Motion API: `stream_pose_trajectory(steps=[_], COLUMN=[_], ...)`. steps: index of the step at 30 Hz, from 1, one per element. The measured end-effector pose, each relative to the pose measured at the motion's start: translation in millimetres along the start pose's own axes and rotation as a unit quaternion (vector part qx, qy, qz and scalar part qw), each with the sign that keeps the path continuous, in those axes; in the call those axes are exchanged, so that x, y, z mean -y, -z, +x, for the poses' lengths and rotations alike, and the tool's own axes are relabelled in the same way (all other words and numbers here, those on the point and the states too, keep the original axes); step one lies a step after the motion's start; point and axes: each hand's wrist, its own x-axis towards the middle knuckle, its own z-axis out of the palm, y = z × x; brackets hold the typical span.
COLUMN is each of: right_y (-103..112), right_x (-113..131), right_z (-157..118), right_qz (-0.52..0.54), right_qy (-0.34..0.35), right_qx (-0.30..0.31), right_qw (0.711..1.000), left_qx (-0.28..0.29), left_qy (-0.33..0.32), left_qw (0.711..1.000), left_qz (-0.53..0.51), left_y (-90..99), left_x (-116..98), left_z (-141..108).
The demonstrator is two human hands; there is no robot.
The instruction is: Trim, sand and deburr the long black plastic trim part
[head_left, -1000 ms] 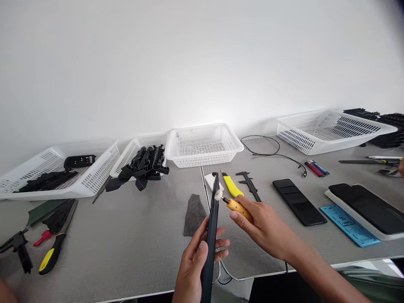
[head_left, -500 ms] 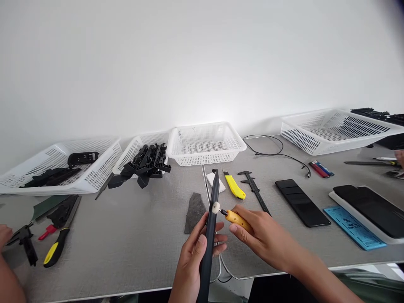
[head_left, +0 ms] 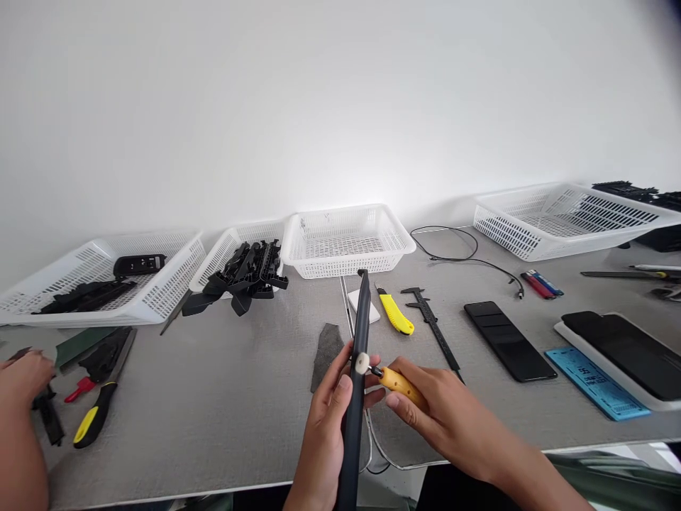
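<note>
My left hand (head_left: 323, 433) is closed around a long, narrow black plastic part (head_left: 355, 419), which points up and away from me with a small hook at its far end. In my right hand (head_left: 447, 411) is a yellow-handled rotary tool (head_left: 399, 384). Its round white polishing wheel (head_left: 362, 363) sits against the part's face, just above my left thumb. Whether the wheel presses or only overlaps the part, I cannot tell. Beyond my hands lie a dark grey sanding sheet (head_left: 325, 355), a yellow utility knife (head_left: 396, 314) and a black caliper (head_left: 433, 328).
White baskets (head_left: 348, 268) line the wall; one (head_left: 199, 284) holds black parts (head_left: 250, 277). At right lie a phone (head_left: 508, 341), a blue display panel (head_left: 596, 383) and lighters (head_left: 541, 284). Another person's hand (head_left: 32, 380) is at far left, near a yellow-black handled file (head_left: 96, 415).
The polishing wheel has moved slightly down the black part, toward my left thumb, and the part's tip has risen a little. At far left, the other person's hand has reached further in.
</note>
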Motion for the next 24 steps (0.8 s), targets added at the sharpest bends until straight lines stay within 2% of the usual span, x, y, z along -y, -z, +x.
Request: stream_pose_trajectory(steps=[10, 18, 24], right_y=[-5.1, -10.4, -12.6], right_x=[-2.5, -5.5, -4.8], right_z=[-6.3, -8.8, -11.7], right_qz=[-0.019, -0.016, -0.02], right_qy=[0.016, -0.001, -0.014], right_qx=[-0.03, 0.011, 0.026], right_qw=[0.999, 1.0, 0.999], left_qx=[-0.013, -0.007, -0.01], left_qy=[-0.005, -0.046, -0.08], left_qw=[1.0, 0.999, 0.997], left_qz=[-0.012, -0.013, -0.003], left_y=[-19.9, -35.7, -38.0], left_x=[-5.3, -16.8, -21.8], left_z=[15.1, 28.3, 40.1])
